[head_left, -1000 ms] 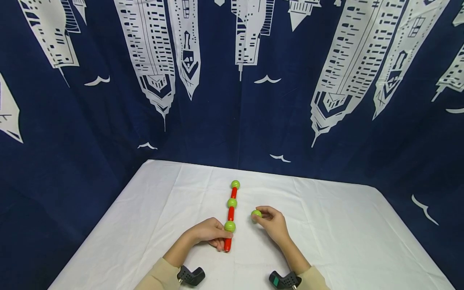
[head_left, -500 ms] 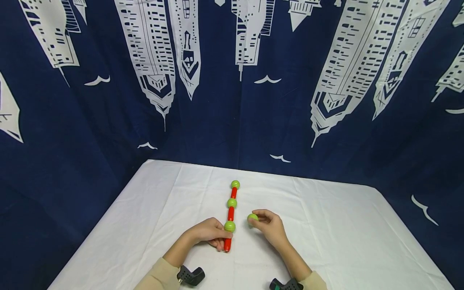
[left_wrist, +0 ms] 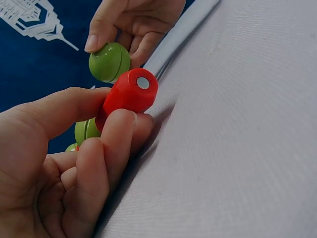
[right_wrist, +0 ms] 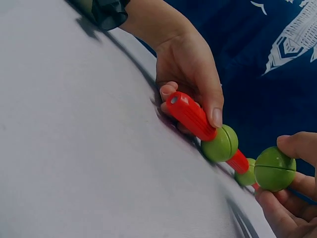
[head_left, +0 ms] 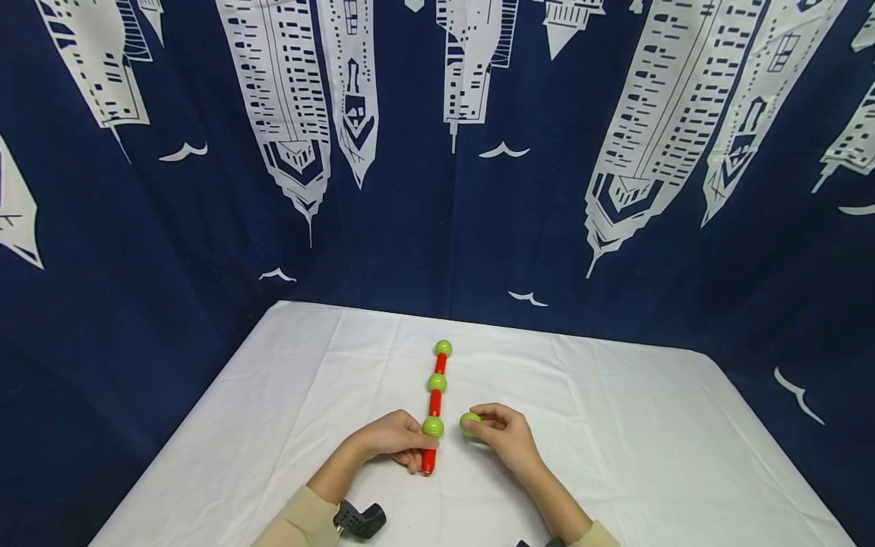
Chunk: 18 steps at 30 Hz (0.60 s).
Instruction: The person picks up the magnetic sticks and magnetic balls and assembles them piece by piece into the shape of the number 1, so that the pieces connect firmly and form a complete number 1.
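A straight chain of red rods and green balls runs away from me along the table, with a green ball [head_left: 443, 348] at its far end. My left hand [head_left: 393, 437] pinches the nearest red rod [right_wrist: 190, 115] between thumb and fingers, just below the nearest green ball [head_left: 433, 427]. That rod's free end faces me and shows a round silvery spot in the left wrist view. To the right of the chain, my right hand [head_left: 507, 437] holds a loose green ball [right_wrist: 275, 169] by thumb and fingertips. A small gap separates this ball from the chain in the head view.
A white cloth [head_left: 615, 425] covers the table. Behind it hangs a dark blue curtain [head_left: 410, 251] printed with white upside-down buildings and birds. A black device [head_left: 360, 520] is strapped at the left wrist.
My right hand has brought the loose green ball left and nearer to me, closer to the chain. The left hand and the chain stay where they were.
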Available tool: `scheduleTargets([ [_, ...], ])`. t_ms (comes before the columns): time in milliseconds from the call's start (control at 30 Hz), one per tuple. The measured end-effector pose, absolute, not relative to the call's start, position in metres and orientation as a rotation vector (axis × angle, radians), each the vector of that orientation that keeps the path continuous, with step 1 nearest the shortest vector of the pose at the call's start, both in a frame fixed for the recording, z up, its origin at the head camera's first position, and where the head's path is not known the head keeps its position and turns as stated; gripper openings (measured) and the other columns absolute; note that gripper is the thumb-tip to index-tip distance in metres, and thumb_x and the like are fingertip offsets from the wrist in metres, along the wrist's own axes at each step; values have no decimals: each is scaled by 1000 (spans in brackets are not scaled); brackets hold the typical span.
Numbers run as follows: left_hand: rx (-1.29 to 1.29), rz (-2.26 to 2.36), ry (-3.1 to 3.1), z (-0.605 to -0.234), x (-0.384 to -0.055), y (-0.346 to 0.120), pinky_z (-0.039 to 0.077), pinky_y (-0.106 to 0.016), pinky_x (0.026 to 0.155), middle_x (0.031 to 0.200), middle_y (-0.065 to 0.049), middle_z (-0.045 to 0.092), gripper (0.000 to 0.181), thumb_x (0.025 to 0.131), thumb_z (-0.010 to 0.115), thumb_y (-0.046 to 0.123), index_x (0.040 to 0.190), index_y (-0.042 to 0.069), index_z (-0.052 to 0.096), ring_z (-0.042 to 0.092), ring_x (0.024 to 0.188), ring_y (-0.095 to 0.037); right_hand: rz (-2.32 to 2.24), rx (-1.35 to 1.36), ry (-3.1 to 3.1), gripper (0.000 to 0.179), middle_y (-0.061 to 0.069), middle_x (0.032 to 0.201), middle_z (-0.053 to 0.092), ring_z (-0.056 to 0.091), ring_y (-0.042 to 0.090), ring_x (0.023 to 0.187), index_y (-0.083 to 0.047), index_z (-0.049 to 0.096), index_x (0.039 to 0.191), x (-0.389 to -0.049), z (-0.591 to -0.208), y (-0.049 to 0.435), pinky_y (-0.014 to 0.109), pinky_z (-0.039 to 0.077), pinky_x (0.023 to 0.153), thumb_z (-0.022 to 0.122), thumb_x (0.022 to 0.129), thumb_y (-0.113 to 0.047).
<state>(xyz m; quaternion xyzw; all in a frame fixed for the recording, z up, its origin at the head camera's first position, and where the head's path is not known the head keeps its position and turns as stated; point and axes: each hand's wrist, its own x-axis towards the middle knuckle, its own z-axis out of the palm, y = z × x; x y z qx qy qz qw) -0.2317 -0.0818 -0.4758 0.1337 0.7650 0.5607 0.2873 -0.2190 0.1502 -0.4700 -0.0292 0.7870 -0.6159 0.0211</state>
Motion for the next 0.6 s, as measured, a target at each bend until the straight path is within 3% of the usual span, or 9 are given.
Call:
scheduleTargets([
  [600,358,1506,2028,-474,-232,-83,42,-12,42,54,-2,61,28,91,69,21,73,0,69,56,45,-5,-1981,-98,2247,37,8,90,69,66,17,82,7,64,107,-199,-471,136,23,55,72,80,81,-15],
])
